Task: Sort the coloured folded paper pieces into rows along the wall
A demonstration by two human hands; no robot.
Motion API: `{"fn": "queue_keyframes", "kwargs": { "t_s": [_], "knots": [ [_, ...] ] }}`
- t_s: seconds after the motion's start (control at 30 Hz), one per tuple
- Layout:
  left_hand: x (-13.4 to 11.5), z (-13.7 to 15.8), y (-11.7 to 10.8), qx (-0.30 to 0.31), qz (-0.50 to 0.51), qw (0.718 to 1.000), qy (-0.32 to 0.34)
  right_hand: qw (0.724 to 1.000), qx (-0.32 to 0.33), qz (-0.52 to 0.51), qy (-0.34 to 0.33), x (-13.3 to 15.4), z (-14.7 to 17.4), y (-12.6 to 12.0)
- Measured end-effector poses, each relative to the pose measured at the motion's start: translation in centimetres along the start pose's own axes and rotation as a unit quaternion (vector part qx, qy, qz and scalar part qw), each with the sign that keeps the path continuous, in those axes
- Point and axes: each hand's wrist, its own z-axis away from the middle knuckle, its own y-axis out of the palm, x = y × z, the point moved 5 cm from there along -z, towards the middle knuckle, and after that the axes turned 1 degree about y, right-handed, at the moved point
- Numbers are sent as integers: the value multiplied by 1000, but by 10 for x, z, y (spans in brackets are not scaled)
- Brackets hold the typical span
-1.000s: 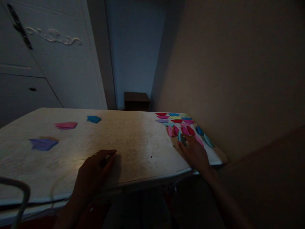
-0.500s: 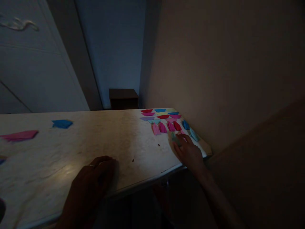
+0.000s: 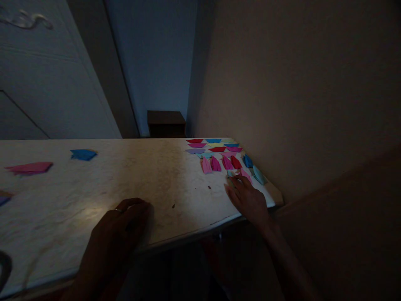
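Note:
My right hand reaches to the right end of the table, its thumb apart from its fingers. Its fingertips touch a small light green folded paper piece, mostly covered by them. A pink folded paper lies just beyond those fingers, and a pale teal one is to their right. Farther back, pink folded papers and a red one stand in a row. My left hand rests at the table's front edge with fingers curled and no object visible in it.
Behind that row, several flat boat-shaped papers, such as a red one, lie in lines. On the left of the table are a blue folded paper and a pink one. A wall borders the right side.
The light green paper, between my right thumb and fingers before, now lies farther forward under the fingertips. More of the pink paper beyond shows. My left hand stays nearly in place; the view has shifted slightly.

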Motion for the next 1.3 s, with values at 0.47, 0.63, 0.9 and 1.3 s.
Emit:
{"fn": "queue_keyframes", "kwargs": {
  "t_s": [0.47, 0.63, 0.9, 1.3],
  "knots": [
    [-6, -2, -1, 5, 10, 1000, 15, 990, -90, -104, 22, 1, 11, -2],
    [-10, -3, -4, -5, 26, 999, 18, 968, -65, -236, -52, 37, 9, -7],
    [-6, -3, -7, 15, 139, 990, -16, 919, -2, -380, -104, 107, -12, -3],
    [97, 15, -84, -180, 141, 952, -202, 934, 11, -343, -104, 120, -16, 4]
  ]
}}
